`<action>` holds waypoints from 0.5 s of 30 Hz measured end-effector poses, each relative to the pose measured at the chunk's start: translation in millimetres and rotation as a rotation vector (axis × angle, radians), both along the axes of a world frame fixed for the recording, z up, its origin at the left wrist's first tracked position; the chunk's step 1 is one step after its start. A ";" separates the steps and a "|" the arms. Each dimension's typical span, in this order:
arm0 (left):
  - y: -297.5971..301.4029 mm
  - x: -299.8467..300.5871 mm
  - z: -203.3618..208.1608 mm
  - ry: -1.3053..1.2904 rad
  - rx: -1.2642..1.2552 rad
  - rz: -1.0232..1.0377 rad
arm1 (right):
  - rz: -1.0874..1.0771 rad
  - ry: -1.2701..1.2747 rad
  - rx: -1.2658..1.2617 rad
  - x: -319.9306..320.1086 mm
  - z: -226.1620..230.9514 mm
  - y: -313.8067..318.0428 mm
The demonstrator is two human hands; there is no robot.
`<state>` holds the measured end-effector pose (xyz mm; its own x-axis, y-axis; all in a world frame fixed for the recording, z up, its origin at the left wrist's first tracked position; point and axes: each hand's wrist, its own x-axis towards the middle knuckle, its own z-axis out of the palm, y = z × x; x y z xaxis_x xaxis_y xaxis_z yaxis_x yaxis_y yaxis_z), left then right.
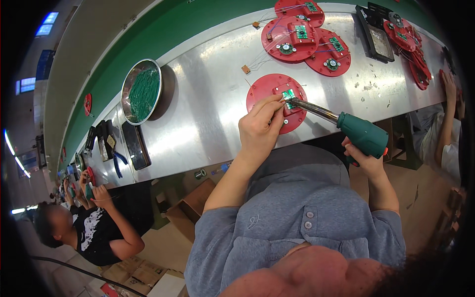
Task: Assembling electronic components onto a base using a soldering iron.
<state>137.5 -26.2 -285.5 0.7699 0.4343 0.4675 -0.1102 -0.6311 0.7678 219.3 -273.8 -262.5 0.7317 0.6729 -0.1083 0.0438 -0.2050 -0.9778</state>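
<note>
A round red plastic plate (267, 85) lies on the bench in front of me, with a small green circuit board (288, 93) at its middle. My left hand (260, 124) reaches over the plate's near left part, thumb and fingers pinched at the board. A thin wire seems to run from this pinch; its end is mostly hidden by the fingers. My right hand (365, 159) is wrapped round the handle of a green soldering gun (363, 134). The gun's long metal barrel points left, and its tip meets the board beside my left fingertips.
Several wired red plates (277, 34) overlap at the back; more lie right, near a black tray (378, 42). A metal bowl of green wires (144, 94) stands left, near a dark phone-like slab (135, 146) and blue pliers (118, 163). Other people work at both sides.
</note>
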 end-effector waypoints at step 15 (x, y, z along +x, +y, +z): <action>0.0 -2.4 0.6 0.056 -0.033 -0.014 | 0.031 -0.238 -0.045 -0.2 3.0 2.1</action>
